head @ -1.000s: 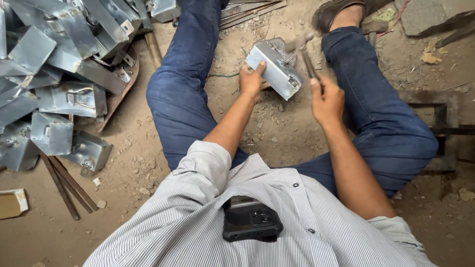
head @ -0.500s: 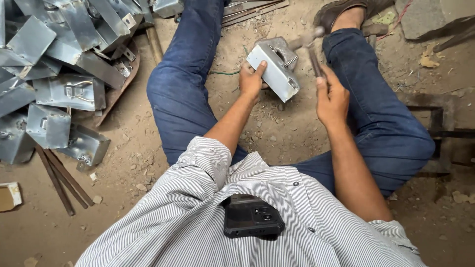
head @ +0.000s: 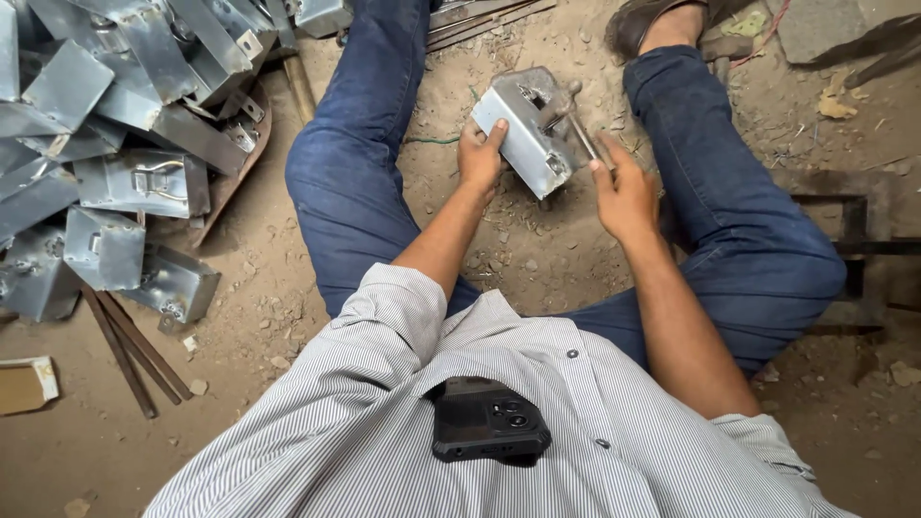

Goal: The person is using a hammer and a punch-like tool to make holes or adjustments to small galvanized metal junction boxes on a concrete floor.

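A: Head view, work surface. What is lying under the person?

B: The person is sitting on a bare dirt floor (head: 537, 259), dusty and strewn with small stones and debris. Legs in blue jeans are spreading out to either side of the working area.

A: Position of the workpiece?

B: A grey metal box (head: 523, 129) is resting tilted on the ground between the knees, near the top centre of the view.

A: Left hand?

B: The left hand (head: 480, 158) is gripping the box's near left edge, fingers curled against its face, thumb lying on top.

A: Right hand?

B: The right hand (head: 624, 192) is wrapping its fingers around the handle of a hammer (head: 576, 129), whose head is sitting at the box's upper right side.

A: Surroundings, left of frame?

B: A pile of similar metal boxes (head: 115, 125) is occupying the upper left, well apart from the hands. Several dark metal rods (head: 129, 350) are lying beside the pile, and a small cardboard piece (head: 24, 384) is lying at the left edge.

A: Right of frame?

B: A dark metal frame (head: 854, 245) is lying on the ground beyond the right leg. A flat stone slab (head: 815, 29) is showing at the top right corner.
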